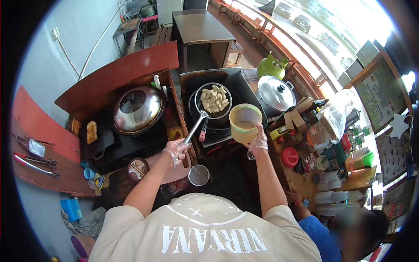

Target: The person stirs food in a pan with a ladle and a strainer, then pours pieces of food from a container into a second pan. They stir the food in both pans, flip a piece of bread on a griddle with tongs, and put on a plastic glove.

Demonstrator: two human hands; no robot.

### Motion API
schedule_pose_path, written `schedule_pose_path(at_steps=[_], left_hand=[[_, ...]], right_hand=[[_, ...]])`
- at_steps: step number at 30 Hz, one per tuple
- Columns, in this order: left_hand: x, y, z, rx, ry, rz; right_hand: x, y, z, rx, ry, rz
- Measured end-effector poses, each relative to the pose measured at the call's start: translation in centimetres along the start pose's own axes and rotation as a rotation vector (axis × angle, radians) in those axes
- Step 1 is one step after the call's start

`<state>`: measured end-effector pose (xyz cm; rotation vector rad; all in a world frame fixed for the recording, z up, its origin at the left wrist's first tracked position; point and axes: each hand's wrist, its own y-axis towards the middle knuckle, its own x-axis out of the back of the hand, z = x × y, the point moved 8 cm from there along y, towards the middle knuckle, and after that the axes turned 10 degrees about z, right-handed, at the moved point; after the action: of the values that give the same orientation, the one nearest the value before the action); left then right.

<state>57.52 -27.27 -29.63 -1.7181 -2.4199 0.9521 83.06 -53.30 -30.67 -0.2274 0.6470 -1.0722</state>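
My left hand (pixel 175 151), in a clear plastic glove, is wrapped round the long metal handle of a strainer (pixel 190 133). Pale cut pieces of food (pixel 214 98) fill the strainer's round basket, which is over a dark wok (pixel 218 124) on the stove. In my gloved right hand (pixel 259 140) is a yellowish plastic tub (pixel 245 118), tilted so that its inside shows, close to the basket's right side. I cannot make out what is in the tub. A pink-handled utensil (pixel 203 131) leans at the wok's front edge.
To the left, a lidded pan (pixel 138 110) stands beside bread (pixel 91 132) on a griddle. A lidded silver pot (pixel 276 93) and green gas cylinder (pixel 272 67) are at right. A small sieve (pixel 199 175) hangs near my waist. A person in a blue sleeve (pixel 321 238) is at lower right.
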Motion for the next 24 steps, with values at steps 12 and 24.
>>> schedule_pose_path(at_steps=[12, 24], left_hand=[[-0.8, 0.7, 0.2, 0.014, -0.15, 0.027], [-1.0, 1.3, 0.8, -0.028, -0.083, -0.065]], right_hand=[[0.2, 4.1, 3.1, -0.058, -0.037, 0.023], [1.4, 6.8, 4.5, -0.054, -0.077, 0.021]])
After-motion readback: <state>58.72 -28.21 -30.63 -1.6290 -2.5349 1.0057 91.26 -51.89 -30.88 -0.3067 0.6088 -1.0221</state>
